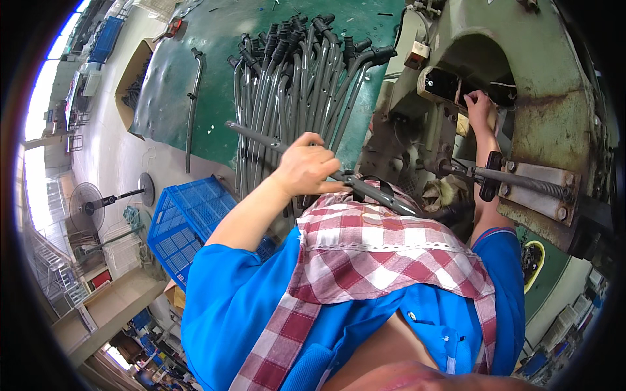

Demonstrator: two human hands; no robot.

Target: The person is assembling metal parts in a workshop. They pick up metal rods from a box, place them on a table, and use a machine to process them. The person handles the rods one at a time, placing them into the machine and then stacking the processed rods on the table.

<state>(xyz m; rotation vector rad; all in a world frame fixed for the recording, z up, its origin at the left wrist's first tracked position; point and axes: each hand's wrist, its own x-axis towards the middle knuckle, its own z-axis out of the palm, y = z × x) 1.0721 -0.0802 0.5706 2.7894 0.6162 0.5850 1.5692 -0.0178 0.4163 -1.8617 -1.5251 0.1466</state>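
My left hand (309,168) is closed around a dark metal tube (389,199), held slantwise in front of my checked apron (386,259). One end of the tube is narrowed; its other end lies in shadow near the press. My right hand (479,105) reaches into the opening of a green machine press (543,63), thumb and fingers close together at a divided tray (440,84). Whether anything small is between those fingers cannot be seen. Beyond my left hand, many similar bent tubes (298,88) with black end fittings lie piled together.
The pile lies on a green-topped table (215,107), a single bent tube (193,112) apart at its left. A blue plastic crate (188,225) stands below the table's near edge. A threaded rod with a spring (525,183) crosses above my right forearm. A floor fan (90,207) stands far left.
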